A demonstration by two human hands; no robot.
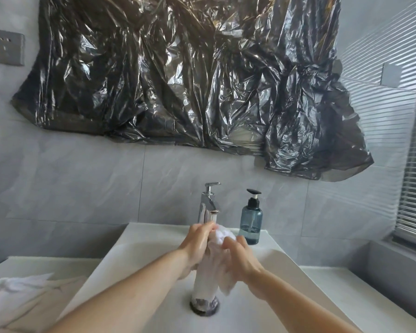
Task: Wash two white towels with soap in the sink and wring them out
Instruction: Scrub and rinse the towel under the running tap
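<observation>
A wet white towel [213,267] hangs bunched over the white sink [135,260], under the chrome tap [208,204]. My left hand [197,243] grips its left side and my right hand [239,254] grips its right side, with the top of the towel bulging out between them. The towel's lower end dangles toward the drain [204,306]. A second white towel [12,294] lies crumpled on the counter at the left. A blue soap pump bottle [251,218] stands on the sink's back rim, to the right of the tap.
Black plastic sheeting [190,75] covers the wall above the sink. A wall socket [4,46] sits at the upper left. Window blinds [413,188] run down the right side. The white counter [334,289] extends right of the sink.
</observation>
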